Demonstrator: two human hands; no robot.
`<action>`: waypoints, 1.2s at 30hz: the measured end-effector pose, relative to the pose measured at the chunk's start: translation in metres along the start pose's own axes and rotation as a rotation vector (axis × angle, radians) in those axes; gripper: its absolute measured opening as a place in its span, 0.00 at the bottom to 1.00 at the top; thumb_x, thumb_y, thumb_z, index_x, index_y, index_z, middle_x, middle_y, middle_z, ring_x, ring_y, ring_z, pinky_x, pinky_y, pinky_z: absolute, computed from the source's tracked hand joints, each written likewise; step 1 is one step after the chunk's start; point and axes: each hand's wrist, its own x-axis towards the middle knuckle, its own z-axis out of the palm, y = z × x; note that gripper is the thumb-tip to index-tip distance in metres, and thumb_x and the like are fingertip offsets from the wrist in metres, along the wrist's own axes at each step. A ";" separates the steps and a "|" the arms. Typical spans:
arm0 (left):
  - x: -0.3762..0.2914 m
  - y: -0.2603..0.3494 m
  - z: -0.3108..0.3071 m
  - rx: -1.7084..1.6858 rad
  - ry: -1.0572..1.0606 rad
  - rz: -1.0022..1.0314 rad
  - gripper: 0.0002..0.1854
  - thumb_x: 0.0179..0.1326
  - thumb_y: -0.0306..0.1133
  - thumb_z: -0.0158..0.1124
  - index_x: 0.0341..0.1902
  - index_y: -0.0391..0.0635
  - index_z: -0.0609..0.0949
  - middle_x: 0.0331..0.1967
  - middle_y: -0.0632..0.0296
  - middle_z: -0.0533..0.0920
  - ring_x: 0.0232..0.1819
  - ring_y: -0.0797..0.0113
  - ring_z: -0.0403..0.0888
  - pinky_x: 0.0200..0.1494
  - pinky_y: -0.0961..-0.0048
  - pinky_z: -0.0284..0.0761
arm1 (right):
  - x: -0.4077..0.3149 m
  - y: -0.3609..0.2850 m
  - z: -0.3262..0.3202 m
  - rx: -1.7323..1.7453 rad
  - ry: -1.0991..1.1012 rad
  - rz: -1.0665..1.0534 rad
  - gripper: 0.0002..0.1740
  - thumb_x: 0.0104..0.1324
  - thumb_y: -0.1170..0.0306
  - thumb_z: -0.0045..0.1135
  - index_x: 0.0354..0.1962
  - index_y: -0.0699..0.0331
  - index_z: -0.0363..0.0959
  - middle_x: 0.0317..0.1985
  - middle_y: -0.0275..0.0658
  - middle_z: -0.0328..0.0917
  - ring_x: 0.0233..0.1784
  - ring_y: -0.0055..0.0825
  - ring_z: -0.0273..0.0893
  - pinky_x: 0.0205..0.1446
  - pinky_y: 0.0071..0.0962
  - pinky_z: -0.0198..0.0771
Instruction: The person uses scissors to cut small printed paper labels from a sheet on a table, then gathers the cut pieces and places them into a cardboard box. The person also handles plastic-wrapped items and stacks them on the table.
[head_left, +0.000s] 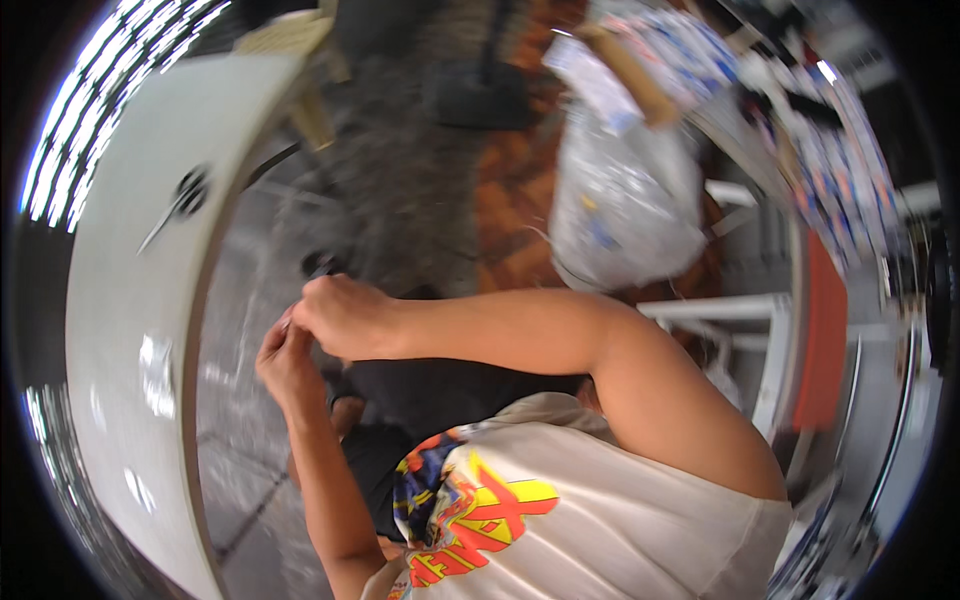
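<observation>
My right hand (346, 316) reaches across in front of me and meets my left hand (291, 367), their fingertips pinched together. Whatever may be between the fingers is hidden or too small to make out. Just beyond the right knuckles shows a dark object (321, 262); whether I hold it or it lies lower down, I cannot tell. Both hands are beside the edge of a white table (127, 300), apart from it. On that table lie scissors (191, 193) with black handles, blades towards the far-left side, and a shiny clear plastic packet (157, 376).
A large clear plastic bag (626, 202) stands on the brown-tiled floor at the right. Behind it, a table holds piles of printed packets (675, 56) and a brown cardboard piece (630, 75). A yellowish plastic chair (315, 112) and a black stand base (480, 97) are farther off.
</observation>
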 end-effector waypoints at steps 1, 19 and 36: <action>-0.001 -0.002 0.024 -0.005 -0.060 0.002 0.11 0.64 0.25 0.65 0.46 0.29 0.82 0.38 0.54 0.85 0.39 0.68 0.84 0.44 0.75 0.82 | -0.013 0.020 -0.012 0.026 0.051 0.005 0.06 0.53 0.75 0.57 0.28 0.68 0.80 0.31 0.53 0.80 0.37 0.54 0.81 0.39 0.42 0.76; -0.069 -0.067 0.271 0.021 -0.737 -0.126 0.22 0.69 0.27 0.60 0.64 0.31 0.72 0.56 0.56 0.80 0.55 0.70 0.78 0.60 0.75 0.71 | -0.257 0.176 -0.153 -0.085 0.929 0.408 0.11 0.53 0.85 0.57 0.32 0.64 0.82 0.35 0.44 0.84 0.39 0.37 0.83 0.43 0.31 0.76; 0.049 -0.069 0.149 0.782 -0.955 -0.100 0.08 0.63 0.26 0.63 0.42 0.37 0.84 0.34 0.55 0.86 0.36 0.67 0.85 0.41 0.74 0.79 | -0.444 0.368 -0.318 -0.335 0.465 1.904 0.26 0.64 0.59 0.56 0.55 0.66 0.74 0.56 0.56 0.76 0.62 0.50 0.73 0.64 0.41 0.70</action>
